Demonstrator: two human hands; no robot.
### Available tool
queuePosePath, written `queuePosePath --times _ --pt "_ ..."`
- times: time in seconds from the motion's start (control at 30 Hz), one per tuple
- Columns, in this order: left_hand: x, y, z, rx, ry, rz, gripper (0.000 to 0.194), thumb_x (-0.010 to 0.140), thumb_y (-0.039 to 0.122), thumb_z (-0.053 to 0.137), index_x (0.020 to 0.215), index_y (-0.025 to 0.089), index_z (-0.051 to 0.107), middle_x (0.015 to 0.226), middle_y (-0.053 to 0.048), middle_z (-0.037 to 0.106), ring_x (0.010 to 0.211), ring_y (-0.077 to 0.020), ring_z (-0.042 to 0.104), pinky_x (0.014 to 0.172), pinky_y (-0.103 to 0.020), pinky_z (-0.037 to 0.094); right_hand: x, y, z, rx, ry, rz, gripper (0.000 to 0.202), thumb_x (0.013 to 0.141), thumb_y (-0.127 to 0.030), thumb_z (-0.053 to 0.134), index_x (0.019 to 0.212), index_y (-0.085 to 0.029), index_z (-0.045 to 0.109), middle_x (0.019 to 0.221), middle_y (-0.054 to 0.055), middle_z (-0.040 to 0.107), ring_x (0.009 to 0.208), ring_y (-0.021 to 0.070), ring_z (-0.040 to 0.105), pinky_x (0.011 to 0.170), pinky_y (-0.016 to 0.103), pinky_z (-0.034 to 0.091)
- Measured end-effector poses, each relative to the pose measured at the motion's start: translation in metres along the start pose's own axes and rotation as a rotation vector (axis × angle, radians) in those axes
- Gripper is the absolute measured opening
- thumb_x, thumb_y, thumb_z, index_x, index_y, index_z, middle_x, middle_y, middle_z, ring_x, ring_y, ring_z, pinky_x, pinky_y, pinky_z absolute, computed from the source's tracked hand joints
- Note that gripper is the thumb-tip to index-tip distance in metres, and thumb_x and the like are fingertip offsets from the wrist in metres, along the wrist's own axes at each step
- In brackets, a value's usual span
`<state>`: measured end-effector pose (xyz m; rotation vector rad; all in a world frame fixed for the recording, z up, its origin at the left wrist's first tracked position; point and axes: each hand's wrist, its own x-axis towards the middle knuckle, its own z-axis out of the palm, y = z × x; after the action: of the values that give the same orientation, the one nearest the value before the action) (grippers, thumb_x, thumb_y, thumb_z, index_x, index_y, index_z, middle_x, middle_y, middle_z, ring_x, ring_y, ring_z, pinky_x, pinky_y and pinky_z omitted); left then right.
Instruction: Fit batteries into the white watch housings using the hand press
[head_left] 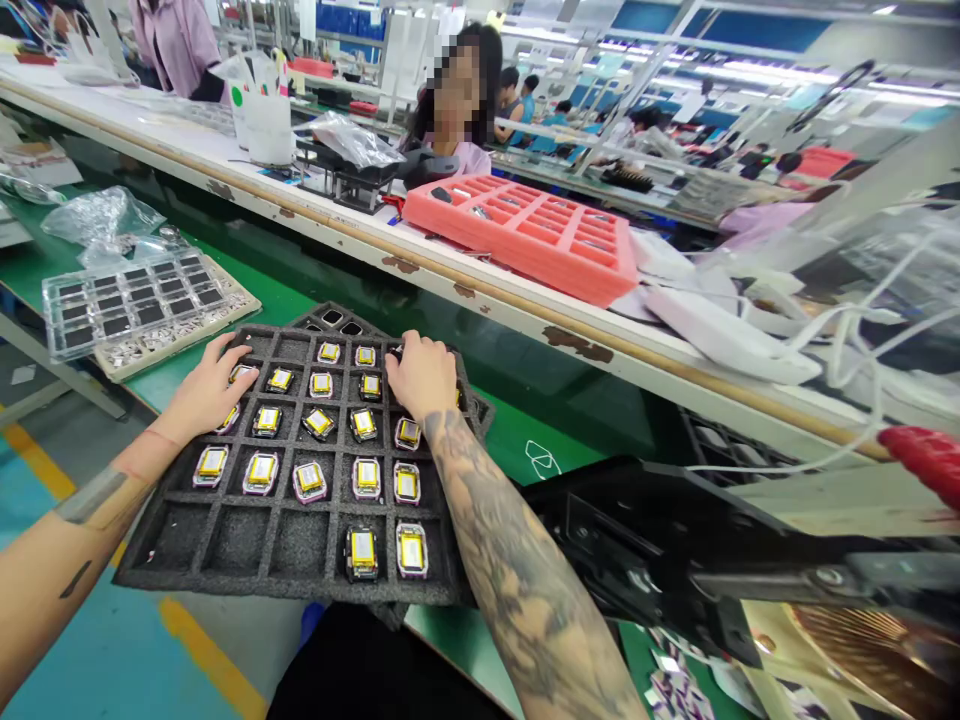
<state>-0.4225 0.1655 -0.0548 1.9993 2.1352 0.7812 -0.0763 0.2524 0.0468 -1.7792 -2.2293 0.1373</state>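
The busy room is bright, and a green surface (pixel 517 440) runs under a long white shelf with a chipped edge (pixel 420 265). Nearest is a dark grey foam tray (pixel 240 545) with square pockets, sitting over the green surface and sticking out past its near side. Many small gadgets with yellow and silver tops (pixel 362 548) lie in it; three pockets in the near row are empty. The left hand (pixel 210 390) is at the tray's left side, its fingers a bit apart over a gadget. The right hand (pixel 424 375) bends over the far right pockets. I cannot tell if either grip is pinching something. Farther left is a clear plastic tray with black squares (pixel 142 300). Up on the shelf sits a pink foam tray (pixel 517 250), with a person (pixel 457 100) behind it.
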Motion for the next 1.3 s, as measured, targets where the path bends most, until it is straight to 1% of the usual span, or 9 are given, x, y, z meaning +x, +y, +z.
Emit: queuePosePath --times 0.13,0.37,0.57,0.67,0.73,0.8,0.87,1.13,1.3 --pt "0.000 0.002 -0.001 0.015 -0.003 0.004 0.065 0.110 0.063 0.040 0.153 0.017 0.059 0.175 -0.020 0.036 0.159 -0.0416 0.048 0.133 -0.059 0.040 0.050 0.011 0.020 0.073 -0.056 0.070 0.034 0.094 -0.029 0.081 0.121 -0.010 0.071 0.126 0.025 0.077 0.123 0.0372 0.069 0.103 0.046 0.051" --pt "-0.001 0.004 0.002 0.004 0.013 -0.019 0.062 0.110 0.063 0.040 0.152 0.022 0.060 0.175 -0.017 0.037 0.154 -0.0428 0.054 0.130 -0.061 0.044 0.038 0.036 0.026 0.267 0.012 0.015 0.012 0.088 -0.017 0.078 0.100 -0.020 0.077 0.097 0.004 0.079 0.091 0.0190 0.073 0.087 0.031 0.053" --pt "-0.002 0.004 0.003 0.004 0.018 -0.015 0.062 0.110 0.064 0.041 0.152 0.022 0.060 0.176 -0.016 0.037 0.155 -0.0417 0.053 0.131 -0.060 0.044 -0.024 0.032 0.004 0.349 0.331 -0.093 0.011 0.095 -0.014 0.065 0.100 -0.022 0.071 0.107 0.006 0.073 0.100 0.0217 0.068 0.089 0.036 0.051" --pt "-0.002 0.001 0.004 0.010 0.013 -0.009 0.064 0.110 0.065 0.039 0.153 0.021 0.060 0.176 -0.017 0.036 0.156 -0.0423 0.051 0.132 -0.061 0.042 -0.076 0.042 -0.011 0.293 0.652 -0.412 0.018 0.099 -0.010 0.065 0.104 -0.026 0.073 0.106 0.004 0.074 0.102 0.0209 0.068 0.092 0.038 0.049" --pt "-0.002 0.000 0.004 0.010 0.016 0.006 0.063 0.110 0.064 0.040 0.153 0.022 0.059 0.176 -0.017 0.036 0.158 -0.0424 0.049 0.133 -0.062 0.041 -0.110 0.055 -0.019 0.194 0.790 -0.661 0.027 0.097 -0.007 0.069 0.111 -0.029 0.074 0.104 0.003 0.075 0.099 0.0200 0.069 0.092 0.040 0.050" --pt "-0.002 0.000 0.003 0.014 0.020 0.017 0.062 0.109 0.063 0.040 0.152 0.023 0.059 0.175 -0.016 0.036 0.160 -0.0417 0.047 0.135 -0.060 0.038 -0.137 0.069 -0.025 0.124 0.796 -0.781 0.038 0.093 -0.004 0.074 0.118 -0.032 0.075 0.104 0.002 0.076 0.099 0.0198 0.070 0.092 0.041 0.052" --pt "-0.002 -0.001 0.003 0.022 0.011 0.015 0.062 0.109 0.062 0.041 0.153 0.022 0.059 0.175 -0.016 0.036 0.160 -0.0408 0.046 0.135 -0.058 0.037 -0.155 0.081 -0.025 0.104 0.773 -0.794 0.045 0.091 -0.003 0.075 0.123 -0.034 0.076 0.105 0.001 0.077 0.098 0.0200 0.071 0.090 0.042 0.055" --pt "-0.003 0.000 0.001 0.028 -0.003 0.006 0.063 0.111 0.058 0.043 0.154 0.015 0.056 0.176 -0.017 0.033 0.160 -0.0401 0.043 0.136 -0.060 0.034 -0.180 0.087 -0.006 0.162 0.720 -0.688 0.040 0.094 -0.004 0.072 0.123 -0.033 0.074 0.101 0.003 0.076 0.092 0.0205 0.074 0.083 0.043 0.063" --pt "-0.004 0.001 -0.001 0.003 -0.012 0.013 0.061 0.112 0.060 0.040 0.152 0.017 0.057 0.176 -0.017 0.033 0.163 -0.0386 0.039 0.138 -0.059 0.030 -0.206 0.085 -0.003 0.385 0.555 -0.619 0.038 0.093 0.004 0.066 0.120 -0.022 0.072 0.102 0.008 0.073 0.092 0.0208 0.072 0.079 0.040 0.066"
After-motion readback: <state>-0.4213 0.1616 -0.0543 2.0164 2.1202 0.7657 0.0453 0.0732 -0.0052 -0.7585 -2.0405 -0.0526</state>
